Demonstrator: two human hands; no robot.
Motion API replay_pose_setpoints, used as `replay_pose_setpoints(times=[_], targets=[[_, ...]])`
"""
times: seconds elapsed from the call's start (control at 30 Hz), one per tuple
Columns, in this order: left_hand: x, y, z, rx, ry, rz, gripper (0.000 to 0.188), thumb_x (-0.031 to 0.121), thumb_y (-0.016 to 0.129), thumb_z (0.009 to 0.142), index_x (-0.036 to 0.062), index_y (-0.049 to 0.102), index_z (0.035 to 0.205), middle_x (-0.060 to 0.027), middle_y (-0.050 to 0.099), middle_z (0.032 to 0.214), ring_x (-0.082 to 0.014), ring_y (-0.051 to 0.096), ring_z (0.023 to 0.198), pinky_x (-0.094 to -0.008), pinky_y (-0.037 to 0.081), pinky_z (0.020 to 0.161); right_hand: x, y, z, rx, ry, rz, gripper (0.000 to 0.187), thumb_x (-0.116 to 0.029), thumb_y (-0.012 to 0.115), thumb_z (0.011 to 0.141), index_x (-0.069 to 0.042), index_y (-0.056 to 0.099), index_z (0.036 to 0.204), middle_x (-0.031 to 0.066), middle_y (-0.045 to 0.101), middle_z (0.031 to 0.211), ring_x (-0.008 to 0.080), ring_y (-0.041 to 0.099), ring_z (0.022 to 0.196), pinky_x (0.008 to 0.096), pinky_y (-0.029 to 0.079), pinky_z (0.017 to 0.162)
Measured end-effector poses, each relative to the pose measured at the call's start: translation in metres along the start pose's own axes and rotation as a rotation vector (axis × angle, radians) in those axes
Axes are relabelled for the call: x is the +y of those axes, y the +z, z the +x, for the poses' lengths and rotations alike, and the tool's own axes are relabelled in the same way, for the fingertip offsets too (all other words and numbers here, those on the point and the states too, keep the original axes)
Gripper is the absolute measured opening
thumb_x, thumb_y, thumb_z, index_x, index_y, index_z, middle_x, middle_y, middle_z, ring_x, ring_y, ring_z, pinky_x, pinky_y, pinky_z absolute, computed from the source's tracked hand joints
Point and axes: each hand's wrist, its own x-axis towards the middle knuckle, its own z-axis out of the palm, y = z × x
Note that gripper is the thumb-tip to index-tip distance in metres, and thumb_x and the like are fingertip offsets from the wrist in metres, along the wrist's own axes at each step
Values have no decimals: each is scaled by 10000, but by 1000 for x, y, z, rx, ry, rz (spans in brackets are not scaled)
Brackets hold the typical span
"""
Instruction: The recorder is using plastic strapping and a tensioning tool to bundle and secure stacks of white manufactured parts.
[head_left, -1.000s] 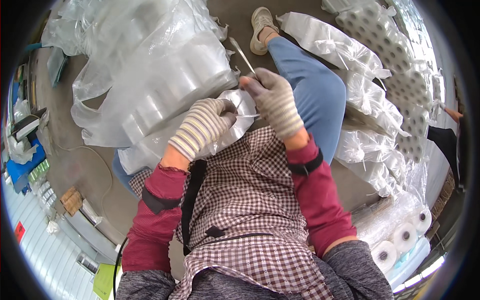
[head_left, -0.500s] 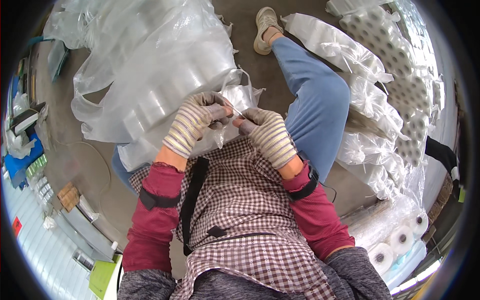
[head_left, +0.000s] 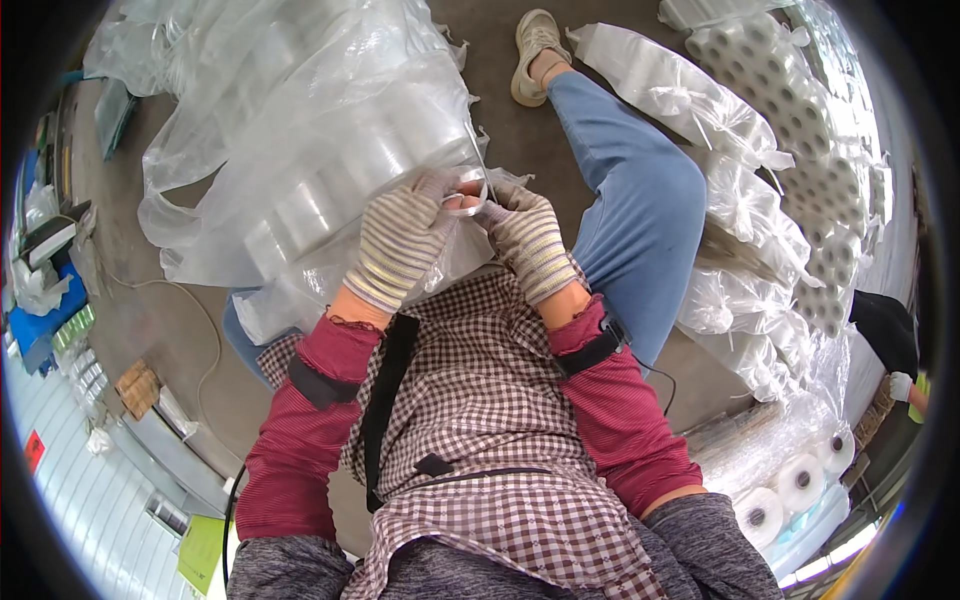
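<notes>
A large clear plastic bag full of white rolls lies across my lap. My left hand, in a striped knit glove, grips the gathered mouth of the bag. My right hand, in the same kind of glove, pinches a thin white tie strip looped at the bag's neck, right beside the left hand. Both hands meet at the bunched plastic, fingers closed. The end of the strip sticks up from the loop.
Several tied clear bags of white rolls are stacked on the right. Loose white rolls lie at the lower right. My blue-trousered leg stretches forward over the brown floor. Blue crates and clutter stand at the left. Another person's hand shows at the right edge.
My hands dropped from pulling the strip taut to meeting at the bag's neck, then lifted slightly. The strip now forms a small loop between the fingers.
</notes>
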Motion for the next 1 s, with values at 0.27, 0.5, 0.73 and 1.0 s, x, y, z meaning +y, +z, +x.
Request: replay_pose_setpoints(times=[0.27,0.5,0.73,1.0], targets=[[-20,-19,-11,-21,9,-70,148,104,644,721,25,626,845,-158,614,781,-288,587,686,-335,475,632,-16,-15,-13,110,-329,-858,199,-161,657,755,-36,649,908,177,622,857,315,599,777,365,467,718],[-18,-47,-4,-499,-918,-544,197,188,646,807,48,635,944,-3,613,749,-79,557,675,-248,476,650,-30,-19,-32,177,-379,-1133,137,-164,588,804,-62,640,878,165,615,883,318,596,822,373,475,741],[-24,-98,-38,-95,-382,-1199,225,112,669,734,39,617,939,-28,622,866,-113,566,843,-241,446,782,-172,65,-89,-143,-607,-8,302,-295,473,940,-26,596,999,18,566,782,24,414,566,175,326,478],[-81,-92,-141,-340,-16,419,368,165,628,752,73,590,1106,-106,633,949,-272,575,1012,-353,379,950,-2,176,-164,-1154,205,86,308,-316,513,915,-36,614,994,47,621,876,119,585,767,264,497,690]])
